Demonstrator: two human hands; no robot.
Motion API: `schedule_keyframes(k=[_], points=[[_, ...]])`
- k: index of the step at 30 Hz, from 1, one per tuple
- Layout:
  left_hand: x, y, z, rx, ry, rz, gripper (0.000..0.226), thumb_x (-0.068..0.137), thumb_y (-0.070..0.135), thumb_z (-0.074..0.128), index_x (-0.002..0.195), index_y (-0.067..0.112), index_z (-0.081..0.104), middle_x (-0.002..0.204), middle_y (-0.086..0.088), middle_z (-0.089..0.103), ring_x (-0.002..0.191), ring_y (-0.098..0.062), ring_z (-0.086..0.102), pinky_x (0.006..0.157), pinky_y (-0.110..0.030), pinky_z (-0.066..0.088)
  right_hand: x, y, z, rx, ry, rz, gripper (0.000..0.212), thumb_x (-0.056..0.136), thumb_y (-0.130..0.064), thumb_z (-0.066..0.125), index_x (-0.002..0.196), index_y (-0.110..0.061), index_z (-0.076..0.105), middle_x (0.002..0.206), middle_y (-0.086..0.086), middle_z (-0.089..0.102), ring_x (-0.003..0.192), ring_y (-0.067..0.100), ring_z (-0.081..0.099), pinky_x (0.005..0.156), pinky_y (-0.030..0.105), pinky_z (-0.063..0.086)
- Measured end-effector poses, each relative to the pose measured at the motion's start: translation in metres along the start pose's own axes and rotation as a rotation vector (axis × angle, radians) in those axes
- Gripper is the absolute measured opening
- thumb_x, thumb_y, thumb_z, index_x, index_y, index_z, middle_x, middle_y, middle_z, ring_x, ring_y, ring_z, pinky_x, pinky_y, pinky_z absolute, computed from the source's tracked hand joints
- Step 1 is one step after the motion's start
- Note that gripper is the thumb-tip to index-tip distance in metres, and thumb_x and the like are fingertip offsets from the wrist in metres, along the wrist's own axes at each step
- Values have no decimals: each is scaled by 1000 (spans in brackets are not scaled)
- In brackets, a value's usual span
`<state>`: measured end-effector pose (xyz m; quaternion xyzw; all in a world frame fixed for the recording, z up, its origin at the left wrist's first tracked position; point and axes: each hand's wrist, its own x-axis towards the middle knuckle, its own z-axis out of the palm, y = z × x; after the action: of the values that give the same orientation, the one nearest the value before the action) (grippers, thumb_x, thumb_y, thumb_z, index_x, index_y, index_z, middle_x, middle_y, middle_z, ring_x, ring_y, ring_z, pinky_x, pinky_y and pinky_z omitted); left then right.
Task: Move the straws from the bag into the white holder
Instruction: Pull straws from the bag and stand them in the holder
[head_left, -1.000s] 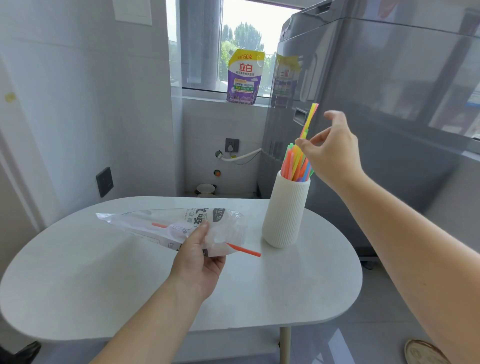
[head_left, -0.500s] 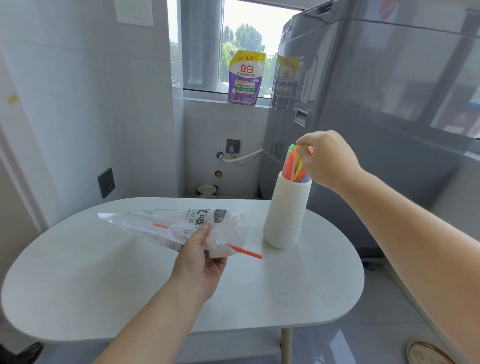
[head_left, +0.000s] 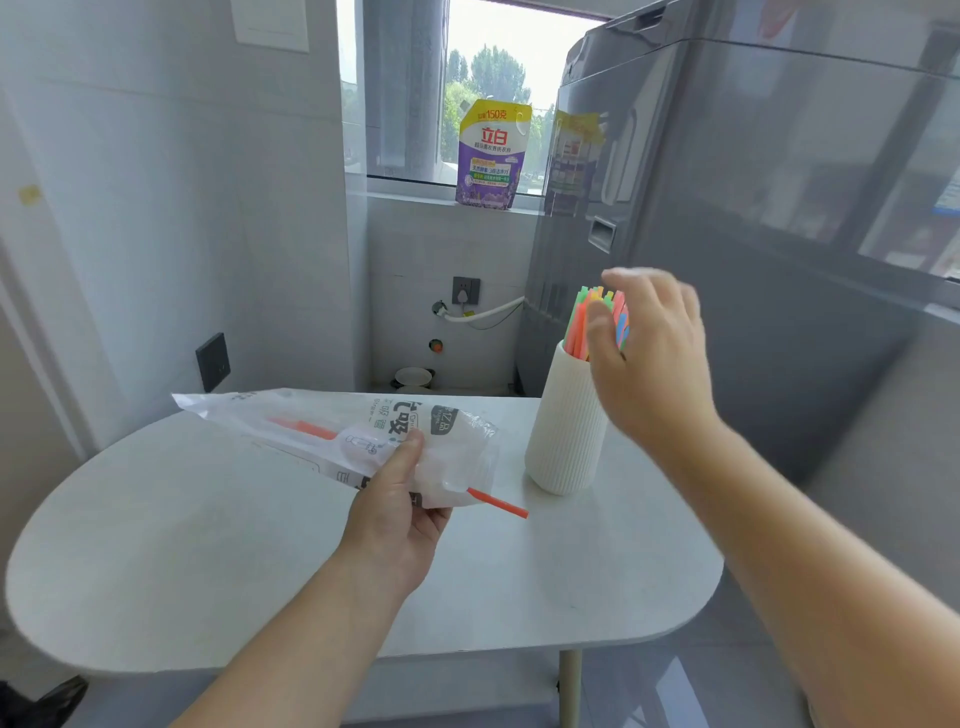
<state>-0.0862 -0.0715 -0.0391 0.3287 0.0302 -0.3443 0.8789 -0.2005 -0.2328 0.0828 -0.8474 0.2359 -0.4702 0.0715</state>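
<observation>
With our left hand (head_left: 395, 525) pinching the straw bag (head_left: 311, 421) and our right hand (head_left: 654, 364) spread empty beside the white holder (head_left: 563, 431), the protruding orange straw (head_left: 498, 504) seemed next to grasp.

One bag (head_left: 332, 431), one red straw (head_left: 496, 502) inside, one white holder (head_left: 566, 431)

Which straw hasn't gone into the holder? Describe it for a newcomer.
Find the white oval table. Above it the left hand grips a clear bag. The red-orange straw pokes from its end, alone, unlike the upright straws in the white holder.
</observation>
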Motion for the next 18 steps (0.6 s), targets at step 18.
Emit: schedule_keyframes(k=[18], points=[[-8, -2, 5, 320, -333, 218, 47, 79, 4, 76, 124, 17, 72, 120, -13, 76, 110, -31, 73, 80, -36, 62, -111, -52, 35, 1338, -411, 1233, 28, 103, -39, 54, 113, -18, 70, 106, 8, 79, 96, 25, 77, 85, 45, 61]])
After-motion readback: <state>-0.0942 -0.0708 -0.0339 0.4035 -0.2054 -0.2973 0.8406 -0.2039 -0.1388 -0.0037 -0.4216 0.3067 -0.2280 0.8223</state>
